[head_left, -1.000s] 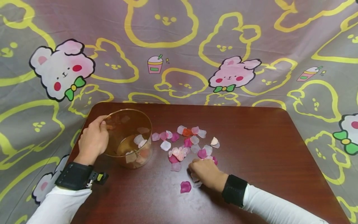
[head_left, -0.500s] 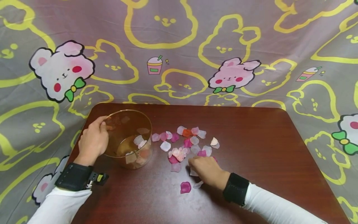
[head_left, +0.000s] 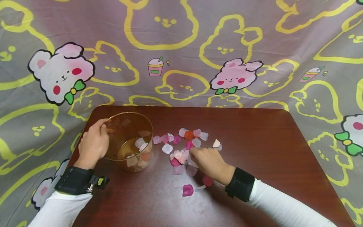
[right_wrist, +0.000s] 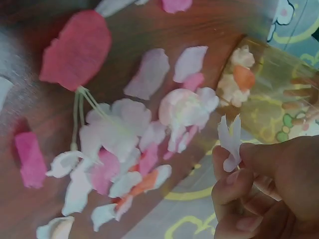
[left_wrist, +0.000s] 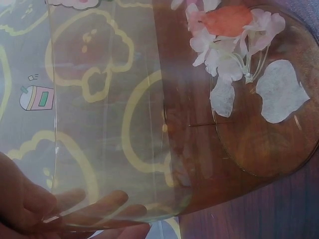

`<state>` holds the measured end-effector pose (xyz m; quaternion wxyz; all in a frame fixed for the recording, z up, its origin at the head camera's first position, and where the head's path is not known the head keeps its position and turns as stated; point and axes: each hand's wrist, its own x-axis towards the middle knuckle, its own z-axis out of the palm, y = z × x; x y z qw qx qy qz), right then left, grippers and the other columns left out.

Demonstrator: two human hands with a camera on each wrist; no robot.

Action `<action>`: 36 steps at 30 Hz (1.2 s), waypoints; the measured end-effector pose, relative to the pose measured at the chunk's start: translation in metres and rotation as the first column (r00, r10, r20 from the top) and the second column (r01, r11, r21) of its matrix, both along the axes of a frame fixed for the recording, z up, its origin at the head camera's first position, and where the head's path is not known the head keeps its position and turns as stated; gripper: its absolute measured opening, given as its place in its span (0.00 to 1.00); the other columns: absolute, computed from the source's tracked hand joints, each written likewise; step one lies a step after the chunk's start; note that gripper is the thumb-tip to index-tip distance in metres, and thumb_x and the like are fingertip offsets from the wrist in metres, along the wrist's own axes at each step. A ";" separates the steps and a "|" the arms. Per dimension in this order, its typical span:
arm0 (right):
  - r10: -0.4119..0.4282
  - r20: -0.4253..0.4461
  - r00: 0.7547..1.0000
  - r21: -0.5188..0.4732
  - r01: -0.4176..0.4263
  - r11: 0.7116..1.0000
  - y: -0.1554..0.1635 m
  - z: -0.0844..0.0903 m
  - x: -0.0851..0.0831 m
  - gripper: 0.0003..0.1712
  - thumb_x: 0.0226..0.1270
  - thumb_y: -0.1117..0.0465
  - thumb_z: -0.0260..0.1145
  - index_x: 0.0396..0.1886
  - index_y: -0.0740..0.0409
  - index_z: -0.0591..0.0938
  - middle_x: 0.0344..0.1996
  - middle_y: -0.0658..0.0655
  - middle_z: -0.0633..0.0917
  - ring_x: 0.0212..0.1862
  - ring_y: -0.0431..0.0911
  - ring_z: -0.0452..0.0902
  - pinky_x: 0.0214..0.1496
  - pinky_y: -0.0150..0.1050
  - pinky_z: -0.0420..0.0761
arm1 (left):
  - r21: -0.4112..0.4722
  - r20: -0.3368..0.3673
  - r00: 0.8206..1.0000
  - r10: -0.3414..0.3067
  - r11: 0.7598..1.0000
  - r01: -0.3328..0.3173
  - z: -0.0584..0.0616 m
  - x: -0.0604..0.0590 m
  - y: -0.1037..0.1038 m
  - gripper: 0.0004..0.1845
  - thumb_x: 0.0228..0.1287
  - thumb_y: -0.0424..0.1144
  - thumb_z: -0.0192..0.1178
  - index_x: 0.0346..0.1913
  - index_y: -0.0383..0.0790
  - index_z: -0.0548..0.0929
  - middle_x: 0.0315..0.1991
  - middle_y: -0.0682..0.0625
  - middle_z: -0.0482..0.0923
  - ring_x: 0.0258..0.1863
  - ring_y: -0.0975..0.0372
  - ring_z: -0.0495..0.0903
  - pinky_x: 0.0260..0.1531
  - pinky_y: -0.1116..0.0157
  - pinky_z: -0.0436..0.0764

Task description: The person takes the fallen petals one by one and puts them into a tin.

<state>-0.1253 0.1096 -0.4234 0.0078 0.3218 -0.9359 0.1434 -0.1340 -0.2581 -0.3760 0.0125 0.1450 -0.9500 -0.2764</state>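
Clear plastic forms the round tub [head_left: 131, 142] that stands at about nine o'clock on the dark wooden table [head_left: 269, 151], with a few pale and orange petals lying on its floor. The left hand [head_left: 93, 145] grips the tub's near-left rim, thumb over the edge and fingers curled against the outside wall; the left wrist view shows those fingers [left_wrist: 94, 204] pressed on the clear wall. Just right of the tub, near the table's middle, lies a loose scatter of fabric petals [head_left: 181, 145] in white, pink, magenta and orange. The right hand [head_left: 208, 164] rests over the near edge of that scatter, its grip narrow: in the right wrist view thumb and forefinger pinch one small white petal [right_wrist: 230, 142]. A single magenta petal [head_left: 187, 190] lies apart at six o'clock of the scatter, towards the person. Behind the table hangs a grey cloth [head_left: 181, 47] printed with yellow outlines and pink bunnies.
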 end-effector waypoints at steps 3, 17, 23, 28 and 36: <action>0.005 -0.011 1.000 -0.018 -0.005 1.000 -0.002 0.005 -0.002 0.09 0.65 0.57 0.73 0.30 0.51 0.80 0.13 0.45 0.67 0.16 0.36 0.62 0.18 0.28 0.59 | -0.001 0.000 1.000 0.000 1.000 0.000 0.000 0.000 0.000 0.26 0.83 0.46 0.31 0.74 0.42 0.66 0.63 0.28 0.75 0.54 0.29 0.76 0.42 0.36 0.72; 0.023 -0.058 0.998 -0.031 -0.025 0.999 -0.032 0.024 -0.013 0.09 0.68 0.55 0.70 0.33 0.49 0.78 0.17 0.45 0.70 0.22 0.38 0.69 0.22 0.30 0.65 | -0.010 0.005 1.000 -0.003 1.000 0.003 -0.001 0.000 -0.001 0.26 0.83 0.45 0.31 0.75 0.41 0.65 0.62 0.27 0.75 0.53 0.29 0.76 0.41 0.36 0.72; 0.030 -0.104 0.994 -0.058 -0.036 0.998 -0.053 0.032 -0.018 0.09 0.70 0.55 0.68 0.31 0.49 0.78 0.16 0.45 0.70 0.21 0.39 0.68 0.21 0.30 0.62 | -0.007 0.016 1.000 0.006 1.000 -0.006 -0.002 0.000 0.000 0.26 0.83 0.46 0.30 0.75 0.43 0.65 0.62 0.29 0.76 0.53 0.30 0.77 0.39 0.38 0.72; 0.039 -0.151 0.988 -0.071 -0.050 0.996 -0.066 0.040 -0.020 0.09 0.72 0.54 0.66 0.32 0.49 0.78 0.17 0.46 0.70 0.21 0.39 0.68 0.20 0.30 0.61 | -0.007 0.009 1.000 0.003 1.000 -0.003 -0.002 0.001 0.000 0.26 0.83 0.45 0.31 0.75 0.41 0.66 0.61 0.29 0.77 0.51 0.30 0.78 0.37 0.41 0.73; 0.069 -0.182 0.981 -0.104 -0.089 0.991 -0.082 0.057 -0.020 0.09 0.75 0.55 0.62 0.32 0.48 0.77 0.19 0.45 0.70 0.21 0.38 0.67 0.20 0.31 0.61 | -0.008 -0.001 1.000 0.004 1.000 -0.004 -0.001 0.000 0.000 0.26 0.83 0.45 0.31 0.74 0.42 0.66 0.61 0.30 0.78 0.53 0.30 0.77 0.40 0.39 0.73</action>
